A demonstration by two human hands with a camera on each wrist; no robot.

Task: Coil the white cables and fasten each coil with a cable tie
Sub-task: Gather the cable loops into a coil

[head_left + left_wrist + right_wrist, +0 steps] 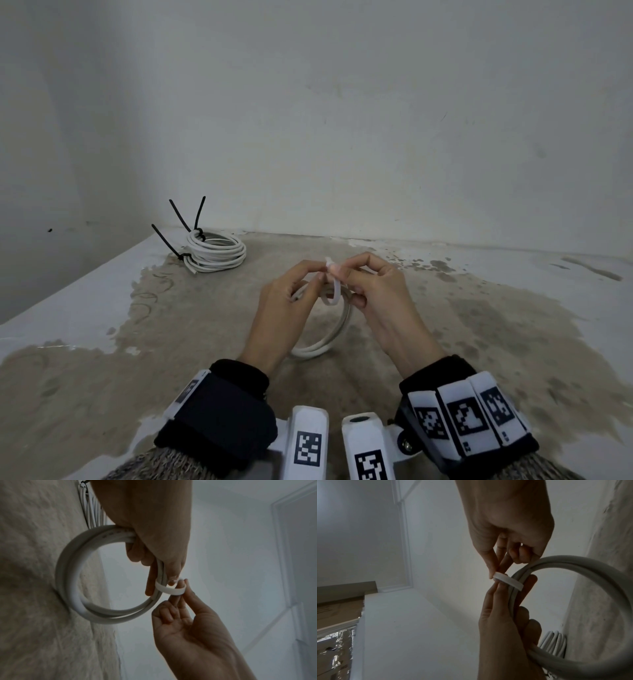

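Observation:
A small white cable coil [329, 339] stands upright on the worn tabletop [479, 325], between my hands. My left hand [317, 275] grips the coil's top strands [77, 577]. A white cable tie [337, 291] loops around those strands. In the left wrist view my right hand [180, 592] pinches the tie [171, 589] between thumb and fingers beside the left thumb. In the right wrist view the right hand [497, 572] holds the tie's loop [505, 580] against the coil [590, 566], with left fingers [498, 601] under it. The tie's head is hidden by fingertips.
At the back left lie stacked white coils [215, 253] bound with black cable ties [186, 214] whose tails stick up. A pale wall rises behind the table. The table's left edge [68, 291] runs diagonally. Wrist cameras with markers sit at the bottom.

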